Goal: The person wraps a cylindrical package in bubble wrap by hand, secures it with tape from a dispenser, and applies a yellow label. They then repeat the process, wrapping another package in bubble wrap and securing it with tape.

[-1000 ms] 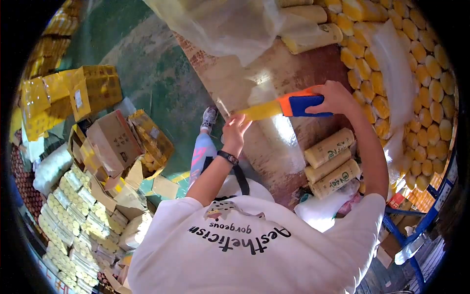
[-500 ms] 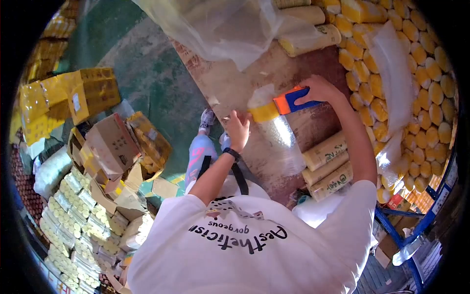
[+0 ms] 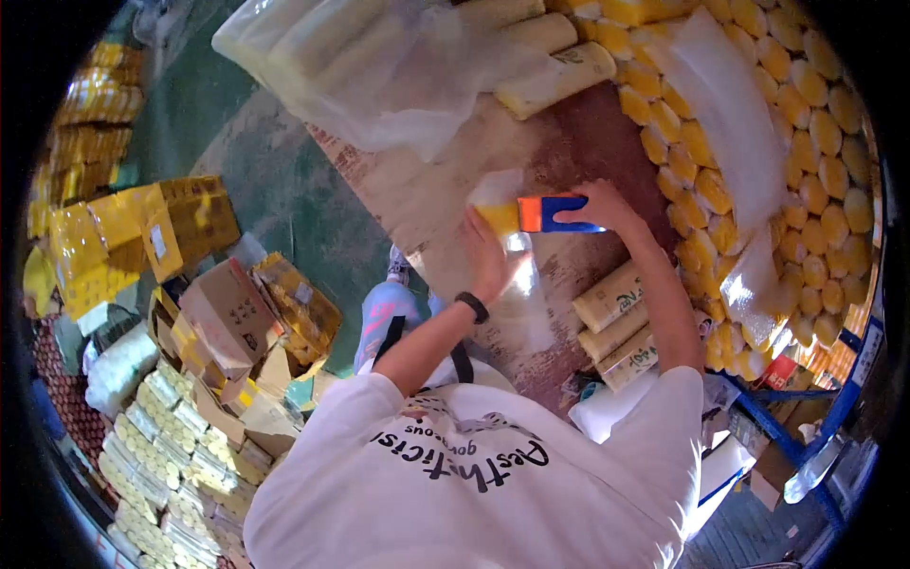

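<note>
An orange-and-blue tape dispenser [image 3: 545,214] is gripped in my right hand [image 3: 599,207], its orange end facing my left hand. A short stretch of yellow tape [image 3: 498,218] lies between that end and my left fingers, over a clear plastic package [image 3: 531,318]. My left hand [image 3: 488,251], with a dark band at the wrist, rests along the left side of the tape, fingers extended and flat. Part of the package is under the tape and hand. All this is on a worn brown tabletop [image 3: 417,204].
Large plastic-wrapped rolls [image 3: 379,66] occupy the table's far end. Cream labelled rolls [image 3: 611,299] lie near my right forearm. Yellow-ended packages [image 3: 801,180] are stacked to the right, beside a blue metal frame [image 3: 806,398]. Opened cardboard boxes [image 3: 227,308] sit on the floor at left.
The dispenser has shifted left and slightly down, and turned more level. My left hand has moved right and now lies flat against the tape. The view has shifted a little.
</note>
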`<state>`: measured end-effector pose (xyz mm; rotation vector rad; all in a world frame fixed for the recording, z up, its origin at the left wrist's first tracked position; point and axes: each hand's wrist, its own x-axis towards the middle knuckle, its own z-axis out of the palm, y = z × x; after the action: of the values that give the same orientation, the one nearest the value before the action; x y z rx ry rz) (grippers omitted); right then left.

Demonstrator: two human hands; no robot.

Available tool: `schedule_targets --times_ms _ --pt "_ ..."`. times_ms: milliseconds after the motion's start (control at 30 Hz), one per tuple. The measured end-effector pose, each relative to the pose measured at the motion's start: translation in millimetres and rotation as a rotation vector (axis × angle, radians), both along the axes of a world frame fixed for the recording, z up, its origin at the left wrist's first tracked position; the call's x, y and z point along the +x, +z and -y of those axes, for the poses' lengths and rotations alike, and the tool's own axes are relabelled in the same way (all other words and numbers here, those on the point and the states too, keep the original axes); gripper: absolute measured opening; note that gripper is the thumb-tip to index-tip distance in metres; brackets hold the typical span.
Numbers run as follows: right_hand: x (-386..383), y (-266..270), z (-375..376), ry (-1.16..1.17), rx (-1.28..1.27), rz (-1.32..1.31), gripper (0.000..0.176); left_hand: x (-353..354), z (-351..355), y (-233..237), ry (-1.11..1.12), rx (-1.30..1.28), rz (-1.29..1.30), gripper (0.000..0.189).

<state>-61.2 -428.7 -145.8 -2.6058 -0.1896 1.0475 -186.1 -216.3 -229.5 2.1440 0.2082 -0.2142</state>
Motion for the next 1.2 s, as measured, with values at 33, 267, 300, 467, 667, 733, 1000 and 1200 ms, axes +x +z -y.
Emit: schedule_targets --times_ms 33,267,300,467,667,733,1000,1200 --pt "-12.9 -12.4 17.6 -0.095 0.031 -0.044 0.086 11.4 -6.3 -6.1 -0.120 -0.016 0.025 0.126" --pt "-131.2 -8.1 -34.2 -0.708 0.116 -0.076 0.069 126.3 -66.5 2.7 -1.112 0.292 0.130 0.119" --pt "-139.9 -16.1 -54.0 -0.702 0.085 0.094 0.069 119.6 -71.3 13.0 -1.025 0.325 0.103 0.119" --pt "-126.6 -26.7 -69.4 -0.859 0.314 0.104 0.057 19.5 -58.0 74.8 -0.651 0.685 -0.122 0.119" --pt "-112.2 9.8 -41.6 -0.686 0.115 0.259 0.058 26.4 -68.2 53.1 -0.674 0.725 0.152 0.118" --pt "-126.7 12.9 -43.8 -0.762 0.198 0.309 0.059 51.6 -86.8 41.8 -0.811 0.706 0.191 0.117" --pt "-200.9 -7.9 -82.7 -1.186 0.225 0.302 0.061 123.0 -100.7 57.1 -1.118 0.493 0.000 0.112" --pt "-175.0 -4.3 -108.8 -1.163 0.014 0.106 0.074 175.4 -103.3 49.8 -1.286 0.303 -0.076 0.112"
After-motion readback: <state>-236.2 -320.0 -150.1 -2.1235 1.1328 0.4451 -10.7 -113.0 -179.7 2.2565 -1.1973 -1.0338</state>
